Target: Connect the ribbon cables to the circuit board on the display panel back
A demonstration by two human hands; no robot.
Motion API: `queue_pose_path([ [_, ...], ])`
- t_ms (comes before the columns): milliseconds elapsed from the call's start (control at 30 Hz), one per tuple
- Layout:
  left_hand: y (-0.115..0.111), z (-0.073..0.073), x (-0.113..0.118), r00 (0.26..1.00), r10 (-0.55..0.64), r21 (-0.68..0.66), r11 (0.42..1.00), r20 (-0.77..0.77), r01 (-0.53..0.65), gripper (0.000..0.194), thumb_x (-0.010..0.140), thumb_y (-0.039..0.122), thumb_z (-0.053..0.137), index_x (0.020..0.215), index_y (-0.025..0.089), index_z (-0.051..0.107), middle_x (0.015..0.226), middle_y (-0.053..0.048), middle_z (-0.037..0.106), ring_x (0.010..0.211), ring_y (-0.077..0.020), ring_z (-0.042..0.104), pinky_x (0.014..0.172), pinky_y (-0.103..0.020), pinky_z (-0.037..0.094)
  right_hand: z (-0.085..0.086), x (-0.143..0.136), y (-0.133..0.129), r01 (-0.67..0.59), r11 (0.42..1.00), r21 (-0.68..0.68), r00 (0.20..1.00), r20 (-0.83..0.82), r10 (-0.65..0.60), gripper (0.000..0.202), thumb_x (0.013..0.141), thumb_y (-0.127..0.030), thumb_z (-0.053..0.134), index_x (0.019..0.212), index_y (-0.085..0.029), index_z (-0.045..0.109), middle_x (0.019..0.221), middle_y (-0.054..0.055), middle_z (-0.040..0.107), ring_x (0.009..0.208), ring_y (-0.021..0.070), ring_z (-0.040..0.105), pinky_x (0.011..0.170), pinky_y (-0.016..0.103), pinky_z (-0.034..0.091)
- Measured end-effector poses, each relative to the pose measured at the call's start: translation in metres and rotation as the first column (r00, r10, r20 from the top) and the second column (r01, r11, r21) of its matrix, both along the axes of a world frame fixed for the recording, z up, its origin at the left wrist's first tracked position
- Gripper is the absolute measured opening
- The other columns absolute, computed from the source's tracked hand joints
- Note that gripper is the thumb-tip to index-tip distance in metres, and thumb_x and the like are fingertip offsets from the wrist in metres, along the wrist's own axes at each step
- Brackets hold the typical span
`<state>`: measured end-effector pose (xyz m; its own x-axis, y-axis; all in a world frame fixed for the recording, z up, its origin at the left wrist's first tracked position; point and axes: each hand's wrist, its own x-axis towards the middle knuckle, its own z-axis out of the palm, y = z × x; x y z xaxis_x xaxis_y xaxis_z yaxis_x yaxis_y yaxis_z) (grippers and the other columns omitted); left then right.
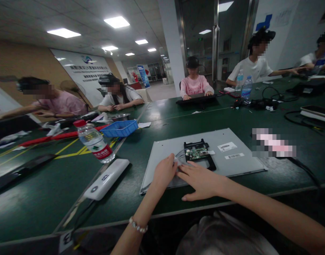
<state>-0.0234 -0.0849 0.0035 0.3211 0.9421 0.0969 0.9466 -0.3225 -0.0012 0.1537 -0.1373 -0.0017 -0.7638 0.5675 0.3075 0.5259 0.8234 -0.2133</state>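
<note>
A flat silvery panel (162, 152) lies on the green table, with a black bracket (211, 163) and a green circuit board (198, 152) on its back. Two white labels sit right of the board. Grey wires (181, 156) run from the board's left side toward my hands. My left hand (165, 171) is closed at the panel's front left, its fingertips pinching something pale and too small to name. My right hand (199, 179) rests beside it, fingers spread, fingertips on the panel near the wires and the thumb over the panel's front edge.
Left of the panel are a white power bank (108, 179), a water bottle (96, 143) and a blue tray (120, 128). A black cable (304, 168) lies to the right. Several people sit around the table, one with hands on a dark panel (197, 100).
</note>
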Motion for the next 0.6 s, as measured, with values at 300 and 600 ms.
queue_pose_path([
  [300, 0.002, -0.001, 0.010, 0.997, 0.052, 0.057, 0.997, -0.051, -0.049, 0.015, 0.091, 0.027, 0.040, 0.097, 0.017, 0.050, 0.086, -0.008, 0.066, 0.080, -0.0222, 0.064, 0.066, -0.028, 0.042, 0.000, -0.003, -0.005, 0.045, 0.999, 0.000, 0.999, -0.015, -0.045, 0.072, 0.078, -0.059, 0.054, 0.126, -0.005, 0.049, 0.127, 0.021, 0.052, 0.120, 0.0320, 0.046, 0.108, 0.043, 0.028],
  [600, 0.003, -0.004, 0.000, 0.990, 0.004, 0.111, 0.994, 0.142, -0.020, 0.009, 0.086, 0.025, 0.047, 0.092, 0.019, 0.052, 0.094, -0.007, 0.064, 0.085, -0.0211, 0.062, 0.074, -0.030, 0.044, 0.019, 0.045, 0.003, 0.179, 0.976, -0.123, 0.961, -0.189, -0.200, 0.046, 0.089, -0.035, 0.049, 0.131, -0.018, 0.048, 0.125, 0.011, 0.058, 0.114, 0.0241, 0.053, 0.099, 0.041, 0.039],
])
